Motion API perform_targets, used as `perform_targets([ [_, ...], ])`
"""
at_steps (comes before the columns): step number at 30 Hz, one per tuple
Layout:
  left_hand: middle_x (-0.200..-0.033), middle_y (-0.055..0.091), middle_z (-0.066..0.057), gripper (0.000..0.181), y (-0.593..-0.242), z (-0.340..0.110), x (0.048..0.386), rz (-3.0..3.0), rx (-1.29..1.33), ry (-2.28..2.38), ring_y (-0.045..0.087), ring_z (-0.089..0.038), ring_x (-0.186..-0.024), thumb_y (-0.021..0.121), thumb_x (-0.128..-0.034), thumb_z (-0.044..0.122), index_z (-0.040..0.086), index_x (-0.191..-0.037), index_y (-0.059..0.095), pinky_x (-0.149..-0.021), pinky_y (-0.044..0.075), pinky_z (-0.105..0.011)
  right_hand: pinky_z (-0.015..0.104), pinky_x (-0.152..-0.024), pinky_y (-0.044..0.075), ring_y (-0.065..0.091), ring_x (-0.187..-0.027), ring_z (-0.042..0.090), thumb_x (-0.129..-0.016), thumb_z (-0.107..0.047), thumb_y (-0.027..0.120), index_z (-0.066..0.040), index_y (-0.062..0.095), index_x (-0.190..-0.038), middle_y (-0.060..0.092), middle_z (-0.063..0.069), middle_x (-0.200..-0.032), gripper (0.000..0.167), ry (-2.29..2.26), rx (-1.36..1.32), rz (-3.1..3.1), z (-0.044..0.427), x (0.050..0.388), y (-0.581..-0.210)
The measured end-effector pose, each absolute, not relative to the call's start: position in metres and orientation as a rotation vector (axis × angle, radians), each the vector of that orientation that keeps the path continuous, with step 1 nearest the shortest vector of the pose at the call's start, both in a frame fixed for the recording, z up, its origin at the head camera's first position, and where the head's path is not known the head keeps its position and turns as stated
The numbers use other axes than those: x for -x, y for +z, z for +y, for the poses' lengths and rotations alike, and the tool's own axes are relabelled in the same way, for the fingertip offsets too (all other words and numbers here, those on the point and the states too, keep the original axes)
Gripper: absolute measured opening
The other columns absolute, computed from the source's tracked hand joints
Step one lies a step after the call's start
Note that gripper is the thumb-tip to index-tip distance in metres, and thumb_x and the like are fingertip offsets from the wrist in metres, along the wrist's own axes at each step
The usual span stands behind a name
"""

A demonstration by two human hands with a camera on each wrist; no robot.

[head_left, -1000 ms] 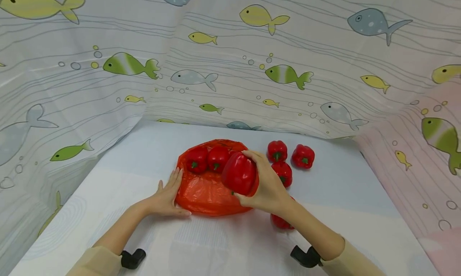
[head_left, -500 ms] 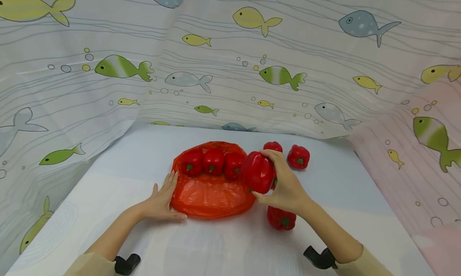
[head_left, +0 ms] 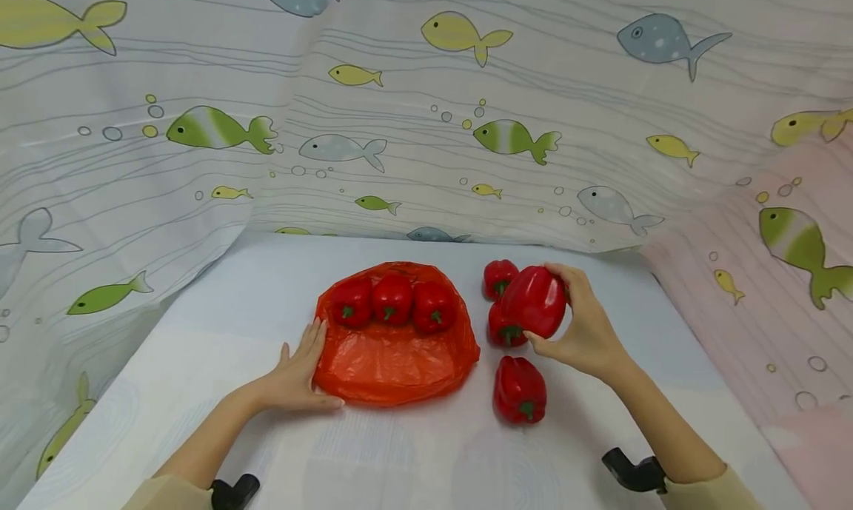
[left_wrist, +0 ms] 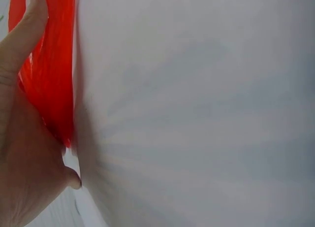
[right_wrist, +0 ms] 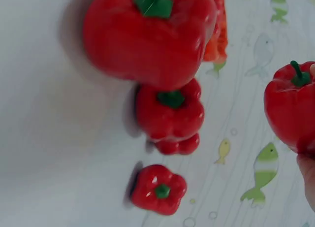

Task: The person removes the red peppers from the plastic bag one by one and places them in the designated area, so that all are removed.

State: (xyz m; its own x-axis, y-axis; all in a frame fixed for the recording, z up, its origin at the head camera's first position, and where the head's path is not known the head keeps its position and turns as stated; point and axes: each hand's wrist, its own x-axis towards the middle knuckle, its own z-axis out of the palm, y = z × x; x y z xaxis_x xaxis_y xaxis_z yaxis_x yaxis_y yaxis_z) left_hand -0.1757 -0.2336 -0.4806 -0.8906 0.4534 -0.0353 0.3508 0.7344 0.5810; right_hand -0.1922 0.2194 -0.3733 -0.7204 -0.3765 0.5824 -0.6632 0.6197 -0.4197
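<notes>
My right hand [head_left: 586,332] holds a red bell pepper [head_left: 536,299] between thumb and fingers, raised above the table on the right. In the right wrist view this held pepper [right_wrist: 288,106] shows its green stem at the right edge. My left hand [head_left: 296,377] lies with fingers spread against the left side of an orange plastic bag [head_left: 393,358]. The left wrist view shows the thumb over the bag [left_wrist: 56,74]. Three red bell peppers stand in a row along the bag's far part, among them the middle pepper [head_left: 393,299].
Right of the bag stand a near bell pepper [head_left: 520,391], another pepper [head_left: 504,331] partly behind the held one, and a far pepper [head_left: 498,278]. The right wrist view shows a further small pepper [right_wrist: 158,189]. A fish-print curtain [head_left: 426,140] closes off the back.
My right hand has moved right with its bell pepper, from over the bag to above the loose peppers. My left hand has stayed by the bag. The head view has shifted slightly.
</notes>
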Motion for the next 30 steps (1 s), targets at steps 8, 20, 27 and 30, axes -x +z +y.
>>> perform_targets([
  [8, -0.154, -0.004, -0.033, 0.130, -0.479, -0.233, 0.172, 2.757, -0.623, 0.874, -0.007, -0.048, -0.141, 0.080, -0.0688, 0.052, -0.012, -0.148, -0.001, -0.098, -0.007, -0.077, 0.057, -0.076, 0.053, 0.045, -0.117, 0.034, -0.058, 0.004, 0.085, 0.007, 0.032, -0.137, 0.042, 0.020, -0.131, 0.095, 0.879, -0.749, -2.469, 0.248, 0.202, -0.383],
  [20, -0.154, -0.005, -0.033, 0.130, -0.478, -0.232, 0.175, 2.745, -0.636, 0.850, -0.007, -0.047, -0.142, 0.079, -0.0695, 0.052, -0.012, -0.148, -0.002, -0.098, -0.007, -0.076, 0.061, -0.076, 0.052, 0.044, -0.114, 0.044, -0.062, 0.002, 0.084, 0.009, 0.030, -0.137, 0.041, 0.026, -0.128, 0.093, 0.952, -0.625, -2.709, 0.281, 0.212, -0.407],
  [27, -0.154, -0.005, -0.033, 0.130, -0.476, -0.232, 0.175, 2.749, -0.641, 0.849, -0.007, -0.047, -0.142, 0.080, -0.0690, 0.050, -0.012, -0.148, -0.002, -0.098, -0.007, -0.077, 0.059, -0.079, 0.051, 0.042, -0.115, 0.044, -0.067, -0.007, 0.084, 0.005, 0.031, -0.139, 0.042, 0.026, -0.128, 0.090, 0.930, -0.605, -2.896, 0.293, 0.222, -0.427],
  [30, -0.154, -0.005, -0.033, 0.130, -0.475, -0.232, 0.175, 2.747, -0.637, 0.846, -0.007, -0.047, -0.142, 0.080, -0.0690, 0.050, -0.012, -0.148, -0.002, -0.099, -0.007, -0.076, 0.059, -0.080, 0.051, 0.042, -0.116, 0.044, -0.067, -0.009, 0.084, 0.005, 0.032, -0.138, 0.043, 0.025, -0.128, 0.089, 0.916, -0.636, -2.918, 0.295, 0.224, -0.434],
])
